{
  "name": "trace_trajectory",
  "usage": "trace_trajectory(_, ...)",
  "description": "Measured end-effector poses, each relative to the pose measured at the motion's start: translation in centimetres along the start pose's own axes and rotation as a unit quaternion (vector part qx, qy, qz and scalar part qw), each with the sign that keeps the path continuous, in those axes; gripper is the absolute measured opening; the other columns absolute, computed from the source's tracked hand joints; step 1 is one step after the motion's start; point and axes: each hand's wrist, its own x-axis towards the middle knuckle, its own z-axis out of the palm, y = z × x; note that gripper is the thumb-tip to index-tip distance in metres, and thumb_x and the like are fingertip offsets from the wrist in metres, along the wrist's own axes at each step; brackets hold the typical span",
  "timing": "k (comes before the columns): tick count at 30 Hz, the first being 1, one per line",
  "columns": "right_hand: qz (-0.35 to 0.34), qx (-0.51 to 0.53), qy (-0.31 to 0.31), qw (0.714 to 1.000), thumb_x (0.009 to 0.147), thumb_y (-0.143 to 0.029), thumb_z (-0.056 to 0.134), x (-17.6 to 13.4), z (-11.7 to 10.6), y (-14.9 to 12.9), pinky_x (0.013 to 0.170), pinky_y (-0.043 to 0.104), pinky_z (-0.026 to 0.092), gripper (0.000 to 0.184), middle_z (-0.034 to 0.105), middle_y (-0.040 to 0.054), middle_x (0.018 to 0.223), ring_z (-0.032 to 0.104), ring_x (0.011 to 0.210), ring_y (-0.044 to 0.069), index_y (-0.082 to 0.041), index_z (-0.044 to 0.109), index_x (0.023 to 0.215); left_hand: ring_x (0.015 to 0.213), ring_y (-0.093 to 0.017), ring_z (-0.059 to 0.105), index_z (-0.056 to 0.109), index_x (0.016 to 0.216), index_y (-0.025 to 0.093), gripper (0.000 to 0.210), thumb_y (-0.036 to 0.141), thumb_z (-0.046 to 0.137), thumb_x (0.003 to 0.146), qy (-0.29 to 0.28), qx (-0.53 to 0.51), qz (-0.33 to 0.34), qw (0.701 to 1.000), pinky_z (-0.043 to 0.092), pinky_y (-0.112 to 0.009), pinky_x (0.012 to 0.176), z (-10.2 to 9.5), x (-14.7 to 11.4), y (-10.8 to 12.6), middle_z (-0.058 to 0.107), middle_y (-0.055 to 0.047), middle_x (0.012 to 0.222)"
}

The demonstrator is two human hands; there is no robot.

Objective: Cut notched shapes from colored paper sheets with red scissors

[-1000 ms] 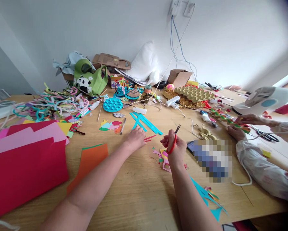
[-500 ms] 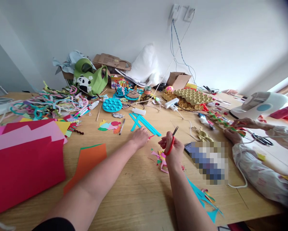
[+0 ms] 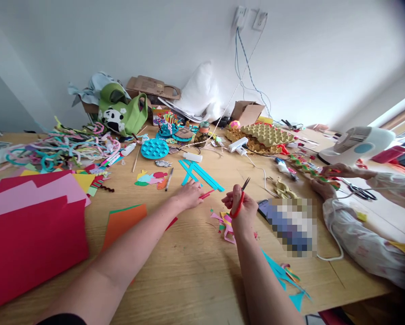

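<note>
Pale wall [image 3: 189, 36] and wooden table [image 3: 195, 275], head view. The left hand [image 3: 188, 196] lies low over the table, palm down with fingers bent, at a narrow red strip [image 3: 207, 194] that projects beyond the fingertips; whether the strip is pinched or merely pressed cannot be told. The right hand [image 3: 243, 211] is closed about the red handles of a pair of scissors [image 3: 238, 205], blades directed up and away, apart from the strip. Blue strips [image 3: 205, 175] lie crossed just beyond the left hand; paper scraps [image 3: 227, 228] lie between the forearms. At right, a co-worker's hands [image 3: 346, 170] touch a red-and-green craft piece [image 3: 312, 170].

Markings: print on the flattened cardboard [image 3: 153, 85] is too small to read; the phone [image 3: 264, 210] is largely obscured by blurred blocks. A panda face decorates the green bag [image 3: 130, 115].

Containers: the bag's contents are hidden; a lidded jar [image 3: 202, 135] holds matter too indistinct to identify; a brown box [image 3: 248, 113] stands behind stacked egg trays [image 3: 270, 134]; colourful pieces rise at a small patterned box [image 3: 158, 116].
</note>
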Motion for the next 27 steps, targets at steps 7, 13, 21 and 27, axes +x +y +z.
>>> trace_trajectory(7, -0.001, 0.0, 0.005, 1.0, 0.074, -0.058, 0.057, 0.1, 0.1, 0.2, 0.045, 0.022, 0.039, 0.046, 0.06, 0.0023, 0.048, 0.051, 0.042, 0.011, -0.013, 0.062, 0.064, 0.098, -0.022, 0.047, 0.071, 0.091, 0.02, 0.019, 0.027, 0.057, 0.081, 0.01, -0.016, 0.009, 1.0, 0.038, -0.031, 0.087, 0.6, 0.2, 0.4, 0.06, -0.008, 0.094)
trace_trajectory(13, -0.002, 0.002, 0.004, 1.0, 0.074, -0.058, 0.057, 0.1, 0.0, 0.2, 0.046, 0.023, 0.041, 0.045, 0.061, 0.0025, 0.049, 0.053, 0.044, 0.012, -0.014, 0.062, 0.064, 0.099, -0.022, 0.049, 0.07, 0.096, 0.018, 0.022, 0.027, 0.058, 0.08, 0.005, -0.031, -0.001, 0.999, 0.037, -0.031, 0.088, -0.6, -0.2, 0.0, 0.062, -0.008, 0.095)
trace_trajectory(21, 0.0, -0.014, 0.0, 1.0, 0.077, -0.056, 0.056, 0.1, -0.1, 0.0, 0.045, 0.022, 0.04, 0.045, 0.06, 0.0023, 0.05, 0.052, 0.044, 0.011, -0.013, 0.062, 0.064, 0.099, -0.023, 0.052, 0.071, 0.091, 0.019, 0.02, 0.024, 0.068, 0.072, -0.022, -0.045, -0.012, 0.999, 0.04, -0.03, 0.083, -1.6, -1.6, -1.3, 0.063, -0.007, 0.091)
trace_trajectory(27, -0.015, -0.027, -0.007, 1.0, 0.077, -0.054, 0.056, 0.2, -0.1, 0.1, 0.046, 0.022, 0.041, 0.043, 0.061, 0.0028, 0.05, 0.052, 0.044, 0.011, -0.013, 0.062, 0.064, 0.102, -0.021, 0.052, 0.07, 0.093, 0.018, 0.019, 0.024, 0.063, 0.076, -0.009, -0.059, -0.01, 0.998, 0.04, -0.029, 0.088, -1.3, -1.2, -0.4, 0.064, -0.008, 0.095)
